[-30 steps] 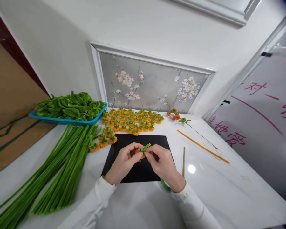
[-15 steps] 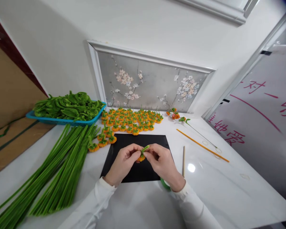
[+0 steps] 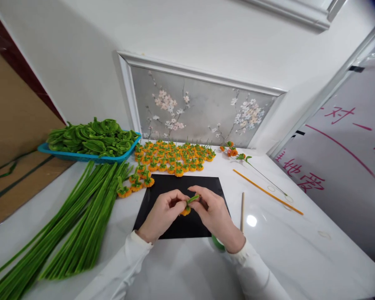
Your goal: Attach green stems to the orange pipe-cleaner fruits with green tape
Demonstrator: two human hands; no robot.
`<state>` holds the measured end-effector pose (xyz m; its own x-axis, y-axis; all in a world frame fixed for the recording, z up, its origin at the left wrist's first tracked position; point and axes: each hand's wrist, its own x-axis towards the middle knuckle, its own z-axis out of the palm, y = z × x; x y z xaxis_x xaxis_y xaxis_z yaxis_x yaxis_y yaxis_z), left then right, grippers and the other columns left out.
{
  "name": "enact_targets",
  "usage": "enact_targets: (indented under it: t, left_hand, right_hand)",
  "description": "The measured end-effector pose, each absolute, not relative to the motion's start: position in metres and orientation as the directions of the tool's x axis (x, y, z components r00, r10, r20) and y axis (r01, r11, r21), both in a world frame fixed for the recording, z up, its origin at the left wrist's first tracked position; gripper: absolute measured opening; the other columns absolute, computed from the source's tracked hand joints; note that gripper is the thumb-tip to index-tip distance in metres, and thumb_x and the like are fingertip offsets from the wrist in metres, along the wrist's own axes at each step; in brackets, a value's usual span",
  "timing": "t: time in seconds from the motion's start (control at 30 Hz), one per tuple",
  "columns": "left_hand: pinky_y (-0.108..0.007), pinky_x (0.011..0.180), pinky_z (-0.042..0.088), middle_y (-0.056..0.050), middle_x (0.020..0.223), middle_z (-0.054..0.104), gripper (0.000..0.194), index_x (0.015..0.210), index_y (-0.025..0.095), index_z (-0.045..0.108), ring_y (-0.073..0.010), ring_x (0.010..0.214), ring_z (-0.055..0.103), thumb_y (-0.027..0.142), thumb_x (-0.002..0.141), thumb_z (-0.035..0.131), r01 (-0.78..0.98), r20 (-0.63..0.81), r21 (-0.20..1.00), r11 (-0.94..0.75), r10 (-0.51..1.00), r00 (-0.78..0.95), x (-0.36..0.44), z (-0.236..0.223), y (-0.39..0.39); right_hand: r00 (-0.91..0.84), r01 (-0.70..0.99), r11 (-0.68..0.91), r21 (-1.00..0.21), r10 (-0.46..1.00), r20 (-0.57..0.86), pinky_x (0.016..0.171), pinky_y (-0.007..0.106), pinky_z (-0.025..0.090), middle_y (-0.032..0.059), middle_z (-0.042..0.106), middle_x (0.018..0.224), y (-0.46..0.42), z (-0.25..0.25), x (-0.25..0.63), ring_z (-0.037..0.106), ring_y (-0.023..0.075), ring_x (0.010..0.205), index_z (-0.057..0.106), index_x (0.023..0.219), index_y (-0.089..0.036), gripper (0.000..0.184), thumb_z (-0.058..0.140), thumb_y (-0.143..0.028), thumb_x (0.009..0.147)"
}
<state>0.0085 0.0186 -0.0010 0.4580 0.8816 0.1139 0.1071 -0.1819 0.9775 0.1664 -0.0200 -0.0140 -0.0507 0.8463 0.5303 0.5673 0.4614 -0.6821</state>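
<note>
Over a black mat (image 3: 181, 227), both hands work on a small orange pipe-cleaner flower (image 3: 185, 211) with a green fuzzy stem (image 3: 193, 199) pointing up to the right. My left hand (image 3: 164, 212) pinches the flower between thumb and fingers at its green base. With its thumb and fingers at the stem, my right hand (image 3: 214, 214) has its index finger lifted a little above. Fingertips partly cover the flower. Beyond the mat stand many similar orange flowers (image 3: 175, 160) with green tops, crowded in rows.
On the left lie long green pipe cleaners (image 3: 81, 225) and a blue tray (image 3: 112, 158) heaped with green looped pieces (image 3: 93, 139). To the right are an orange pipe cleaner (image 3: 268, 191), a thin stick (image 3: 242, 212), a wire-stemmed flower sprig (image 3: 234, 153) and green tape (image 3: 218, 243) by my right wrist.
My right index finger has lifted and spread from its thumb, and the green stem leans further right. The left hand keeps its pinch. The whole view has shifted slightly.
</note>
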Motion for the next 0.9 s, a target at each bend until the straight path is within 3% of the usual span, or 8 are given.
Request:
enact_targets:
  t: [0.23, 0.4, 0.63, 0.9]
  left_hand:
    - [-0.023, 0.057, 0.038, 0.001, 0.064, 0.055, 0.010, 0.073, 0.014, 0.059, -0.0113, 0.061, 0.048, 0.018, 0.077, 0.051, 0.111, 0.084, 0.981, -0.161, 0.860, 0.504, 0.007, 0.004, 0.015]
    - [-0.023, 0.055, 0.039, 0.000, 0.066, 0.056, 0.010, 0.073, 0.015, 0.060, -0.0116, 0.060, 0.049, 0.023, 0.077, 0.055, 0.085, 0.113, 0.981, -0.176, 0.867, 0.486, 0.008, 0.006, 0.014]
    - [-0.023, 0.057, 0.040, -0.001, 0.070, 0.056, 0.017, 0.081, 0.015, 0.063, -0.0122, 0.062, 0.049, 0.025, 0.082, 0.049, 0.018, 0.083, 0.994, -0.107, 0.858, 0.507, 0.004, 0.008, 0.014]
    - [-0.021, 0.055, 0.036, 0.003, 0.065, 0.047, 0.014, 0.071, 0.016, 0.052, -0.0099, 0.059, 0.043, 0.025, 0.081, 0.054, 0.040, 0.158, 0.979, -0.202, 0.862, 0.481, 0.008, 0.010, 0.011]
  right_hand:
    - [-0.136, 0.461, 0.563, -0.686, 0.809, 0.572, 0.065, 0.025, 0.049, 0.0021, 0.061, 0.081, -0.018, -0.017, 0.172, 0.060, 0.0130, 0.071, 0.070, 0.093, -0.025, 0.021, 0.055, -0.014, 0.085]
    - [-0.118, 0.494, 0.548, -0.674, 0.811, 0.573, 0.066, 0.026, 0.049, 0.0026, 0.062, 0.085, -0.021, -0.014, 0.169, 0.058, 0.0138, 0.071, 0.064, 0.103, -0.025, 0.023, 0.054, -0.014, 0.085]
    - [-0.086, 0.480, 0.538, -0.693, 0.815, 0.573, 0.058, 0.024, 0.043, 0.0020, 0.060, 0.078, -0.023, -0.012, 0.168, 0.055, 0.0130, 0.067, 0.061, 0.085, -0.020, 0.007, 0.054, -0.017, 0.085]
    - [-0.066, 0.483, 0.512, -0.711, 0.831, 0.553, 0.051, 0.023, 0.038, 0.0015, 0.058, 0.076, -0.024, -0.014, 0.165, 0.049, 0.0108, 0.058, 0.059, 0.085, -0.019, 0.006, 0.053, -0.018, 0.084]
